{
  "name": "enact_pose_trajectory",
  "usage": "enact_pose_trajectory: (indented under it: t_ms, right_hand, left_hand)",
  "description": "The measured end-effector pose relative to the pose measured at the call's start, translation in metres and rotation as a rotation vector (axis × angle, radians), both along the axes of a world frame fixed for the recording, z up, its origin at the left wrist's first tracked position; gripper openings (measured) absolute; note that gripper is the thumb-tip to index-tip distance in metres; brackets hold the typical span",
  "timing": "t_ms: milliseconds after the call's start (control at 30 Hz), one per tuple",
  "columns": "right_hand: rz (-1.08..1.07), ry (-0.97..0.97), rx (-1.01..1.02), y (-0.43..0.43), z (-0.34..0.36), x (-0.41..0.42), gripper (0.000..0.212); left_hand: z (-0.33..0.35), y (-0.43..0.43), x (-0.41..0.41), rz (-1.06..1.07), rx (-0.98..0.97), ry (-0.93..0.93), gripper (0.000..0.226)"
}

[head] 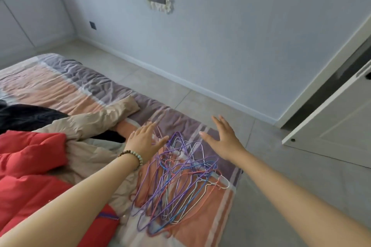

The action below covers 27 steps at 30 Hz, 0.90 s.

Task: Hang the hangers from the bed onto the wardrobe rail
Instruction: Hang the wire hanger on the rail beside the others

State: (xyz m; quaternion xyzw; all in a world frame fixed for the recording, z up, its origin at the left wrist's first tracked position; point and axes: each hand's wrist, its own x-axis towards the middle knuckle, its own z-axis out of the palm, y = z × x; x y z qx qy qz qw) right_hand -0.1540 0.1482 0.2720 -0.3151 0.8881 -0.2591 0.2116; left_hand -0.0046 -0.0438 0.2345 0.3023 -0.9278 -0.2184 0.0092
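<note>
Wire hangers [176,176]: lying tangled on the bed [60,86], near its corner.
Left grip [143,140]: reaching over their far end, fingers spread, holding nothing.
Right grip [222,138]: reaching beside them, fingers straight, holding nothing.

I'm getting soft, cool, even light, barely a shadow beneath my left hand [143,140]; past my right hand [222,138] the door [331,118] leans, wide-angle, slightly soft.
</note>
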Motion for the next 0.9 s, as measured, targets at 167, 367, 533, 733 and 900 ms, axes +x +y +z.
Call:
enact_pose_trajectory:
  t_ms: [167, 367, 533, 733, 900]
  right_hand:
    - [0.016, -0.15, 0.072, -0.028, -0.107, 0.022, 0.078]
    - [0.029, -0.297, 0.168, -0.037, -0.217, 0.043, 0.076]
    - [-0.044, -0.436, 0.206, -0.041, -0.29, 0.058, 0.07]
    - [-0.225, -0.639, 0.086, -0.055, -0.34, 0.069, 0.065]
    - [-0.286, -0.716, 0.044, -0.074, -0.351, 0.075, 0.061]
  left_hand:
    - [-0.103, -0.026, 0.033, 0.109, 0.068, -0.188, 0.076]
    - [-0.21, -0.027, 0.054, 0.145, 0.185, -0.327, 0.075]
    - [-0.273, -0.012, 0.053, 0.104, 0.245, -0.384, 0.07]
    - [-0.318, -0.005, 0.044, 0.256, 0.402, -0.332, 0.076]
    - [-0.331, -0.012, 0.043, 0.443, 0.507, -0.273, 0.062]
